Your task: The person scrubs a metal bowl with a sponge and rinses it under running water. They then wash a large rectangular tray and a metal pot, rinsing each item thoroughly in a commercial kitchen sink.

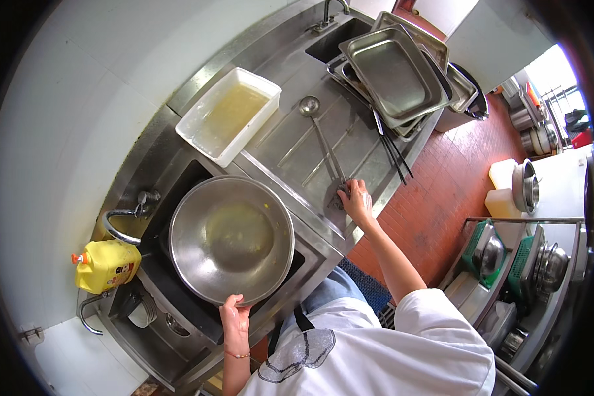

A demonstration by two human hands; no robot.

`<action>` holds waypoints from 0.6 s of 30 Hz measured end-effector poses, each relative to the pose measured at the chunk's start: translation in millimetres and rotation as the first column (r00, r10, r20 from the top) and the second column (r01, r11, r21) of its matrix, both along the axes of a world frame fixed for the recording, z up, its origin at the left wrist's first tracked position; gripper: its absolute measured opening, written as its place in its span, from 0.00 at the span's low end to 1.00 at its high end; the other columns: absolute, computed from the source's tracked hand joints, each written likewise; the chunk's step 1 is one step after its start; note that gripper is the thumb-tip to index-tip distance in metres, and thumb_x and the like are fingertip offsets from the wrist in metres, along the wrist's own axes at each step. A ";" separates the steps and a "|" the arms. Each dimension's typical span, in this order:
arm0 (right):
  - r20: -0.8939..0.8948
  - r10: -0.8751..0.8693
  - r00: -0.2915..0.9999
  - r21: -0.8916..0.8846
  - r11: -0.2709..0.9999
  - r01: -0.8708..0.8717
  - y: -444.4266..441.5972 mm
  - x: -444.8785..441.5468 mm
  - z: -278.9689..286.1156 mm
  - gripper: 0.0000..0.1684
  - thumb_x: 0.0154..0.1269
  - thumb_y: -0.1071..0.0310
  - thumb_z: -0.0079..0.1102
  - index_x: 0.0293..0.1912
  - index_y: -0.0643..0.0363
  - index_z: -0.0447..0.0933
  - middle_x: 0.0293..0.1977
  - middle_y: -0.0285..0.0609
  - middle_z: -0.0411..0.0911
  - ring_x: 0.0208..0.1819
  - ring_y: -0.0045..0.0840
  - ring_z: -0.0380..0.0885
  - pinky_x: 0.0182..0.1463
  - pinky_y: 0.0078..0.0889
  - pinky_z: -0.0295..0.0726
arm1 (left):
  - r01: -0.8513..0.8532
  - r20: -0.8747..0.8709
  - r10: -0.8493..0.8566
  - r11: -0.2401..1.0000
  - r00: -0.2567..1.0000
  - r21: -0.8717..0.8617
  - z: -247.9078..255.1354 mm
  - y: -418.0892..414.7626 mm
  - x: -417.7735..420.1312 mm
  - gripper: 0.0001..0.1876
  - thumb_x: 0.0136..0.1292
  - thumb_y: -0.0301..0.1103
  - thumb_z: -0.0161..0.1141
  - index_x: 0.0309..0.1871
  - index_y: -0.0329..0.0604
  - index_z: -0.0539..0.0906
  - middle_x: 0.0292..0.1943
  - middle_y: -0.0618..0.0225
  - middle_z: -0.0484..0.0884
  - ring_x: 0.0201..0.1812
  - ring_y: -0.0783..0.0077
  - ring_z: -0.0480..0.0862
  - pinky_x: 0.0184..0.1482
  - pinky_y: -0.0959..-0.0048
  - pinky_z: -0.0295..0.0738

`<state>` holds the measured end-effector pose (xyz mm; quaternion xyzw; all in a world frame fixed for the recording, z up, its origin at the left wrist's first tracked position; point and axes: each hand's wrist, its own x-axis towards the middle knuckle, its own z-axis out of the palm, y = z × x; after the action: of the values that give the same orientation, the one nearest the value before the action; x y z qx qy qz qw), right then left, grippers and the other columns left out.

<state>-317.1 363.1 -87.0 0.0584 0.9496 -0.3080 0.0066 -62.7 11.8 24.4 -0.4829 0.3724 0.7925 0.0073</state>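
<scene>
My left hand (235, 317) grips the near rim of a large stainless steel bowl (231, 237), which rests over the sink and holds a little yellowish liquid with small bits. On the steel drainboard to the right, my right hand (357, 200) has its fingers on a dark grey scouring pad (335, 199), beside the handle end of a metal ladle (309, 106). Whether the fingers also touch the ladle handle I cannot tell. Beyond the bowl, a white plastic tub (228, 115) with cloudy yellowish liquid stands on the drainboard.
Steel trays (395, 72) are piled at the drainboard's far end, with black-handled tongs (388, 141) beside them. A yellow jug (108, 266) stands left of the bowl near a curved faucet (113, 225). Bowls (146, 313) sit in the left basin. A shelf rack (512, 265) stands at right.
</scene>
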 end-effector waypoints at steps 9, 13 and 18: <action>-0.008 -0.169 0.986 -0.202 0.965 0.164 -5.8 68.0 34.7 0.22 0.69 0.61 0.64 0.60 0.53 0.73 0.55 0.51 0.71 0.35 0.40 0.83 0.44 0.45 0.82 | 0.201 -0.038 -0.198 0.975 0.979 0.098 -23.5 18.8 -46.0 0.08 0.59 0.22 0.55 0.37 0.28 0.83 0.45 0.47 0.87 0.48 0.53 0.88 0.55 0.55 0.85; -0.100 -0.259 0.961 -0.227 0.946 0.231 14.5 124.9 24.5 0.17 0.71 0.63 0.63 0.56 0.53 0.76 0.49 0.47 0.74 0.29 0.33 0.81 0.40 0.40 0.81 | 0.224 -0.100 -0.213 0.968 0.972 0.110 -20.8 48.7 -83.8 0.07 0.57 0.20 0.56 0.36 0.27 0.81 0.42 0.49 0.86 0.47 0.53 0.88 0.57 0.52 0.85; -0.095 -0.340 0.936 -0.273 0.913 0.304 31.6 199.4 30.8 0.13 0.72 0.66 0.61 0.53 0.56 0.78 0.46 0.46 0.76 0.30 0.30 0.78 0.40 0.37 0.81 | 0.258 -0.161 -0.235 0.955 0.959 0.146 -52.7 66.8 -117.8 0.11 0.54 0.19 0.56 0.41 0.24 0.79 0.43 0.47 0.85 0.45 0.51 0.88 0.52 0.57 0.89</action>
<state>-117.6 394.7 -56.2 0.1910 0.8777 -0.4272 -0.1036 -180.5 78.6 -28.3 -0.3728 0.3621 0.8459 0.1200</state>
